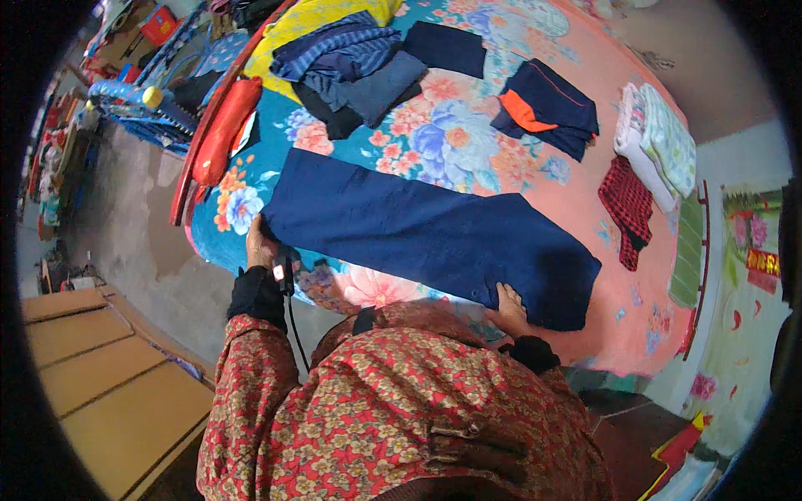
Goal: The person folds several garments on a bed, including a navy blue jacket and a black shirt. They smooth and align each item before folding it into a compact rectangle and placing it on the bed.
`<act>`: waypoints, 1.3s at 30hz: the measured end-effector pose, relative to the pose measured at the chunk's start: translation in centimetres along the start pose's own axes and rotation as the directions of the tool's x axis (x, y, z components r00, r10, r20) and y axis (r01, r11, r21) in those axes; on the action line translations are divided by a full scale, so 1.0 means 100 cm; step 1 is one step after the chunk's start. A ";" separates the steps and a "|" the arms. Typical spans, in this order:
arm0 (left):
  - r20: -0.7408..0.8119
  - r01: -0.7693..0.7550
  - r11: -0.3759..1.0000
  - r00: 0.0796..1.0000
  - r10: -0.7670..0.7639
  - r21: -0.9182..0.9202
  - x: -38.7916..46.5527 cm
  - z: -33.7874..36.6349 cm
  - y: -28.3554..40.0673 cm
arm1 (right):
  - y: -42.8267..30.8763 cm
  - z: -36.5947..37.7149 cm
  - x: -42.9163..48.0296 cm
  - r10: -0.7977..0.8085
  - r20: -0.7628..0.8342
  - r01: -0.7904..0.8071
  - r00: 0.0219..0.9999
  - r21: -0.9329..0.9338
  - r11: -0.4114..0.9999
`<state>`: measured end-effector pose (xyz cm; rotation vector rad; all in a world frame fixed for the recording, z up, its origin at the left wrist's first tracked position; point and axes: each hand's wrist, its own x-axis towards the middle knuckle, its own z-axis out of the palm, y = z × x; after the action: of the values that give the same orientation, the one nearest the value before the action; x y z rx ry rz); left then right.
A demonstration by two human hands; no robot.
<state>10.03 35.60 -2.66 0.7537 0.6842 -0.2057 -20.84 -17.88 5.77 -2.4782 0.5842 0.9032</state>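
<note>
Folded navy blue trousers [401, 219] stretch lengthwise across the near part of the flowered bedding [451, 134]. At their narrower left end, my left hand [260, 245] grips the cloth edge, its fingers partly hidden by the fabric. My right hand [510, 310] is on the near edge of the wider right end, with fingertips on top of the cloth. Whether it pinches the fabric or only presses it is not visible. A small dark device with a cable [283, 275] hangs by my left wrist.
Beyond the trousers lie a heap of dark clothes [357, 69], a folded dark cloth [445, 49] and a navy garment with orange [551, 106]. Folded light towels [655, 141] and a red-black checked cloth [625, 210] are at right. A red cylindrical cushion [227, 134] borders the left bed rail [203, 147].
</note>
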 end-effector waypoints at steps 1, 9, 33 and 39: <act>0.018 0.047 0.999 0.999 -0.047 0.011 0.001 0.003 0.008 | -0.001 0.000 0.002 0.011 0.015 -0.011 1.000 -0.001 1.000; 0.294 -0.294 -0.105 0.732 0.614 0.950 0.013 0.065 0.043 | 0.002 -0.002 0.016 0.039 0.106 -0.033 0.994 -0.062 0.998; 0.577 -0.349 -0.511 0.710 0.404 0.786 0.076 0.178 0.009 | -0.003 0.001 0.020 0.112 0.128 -0.094 0.985 -0.140 0.986; 0.487 -0.138 -0.557 0.680 0.548 0.819 0.056 0.189 -0.020 | -0.002 0.000 0.020 0.064 0.097 -0.052 0.993 -0.127 0.990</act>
<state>22.91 21.49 2.67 2.9283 0.1334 0.2077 -19.34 -18.22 4.42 -2.5192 0.5848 1.1116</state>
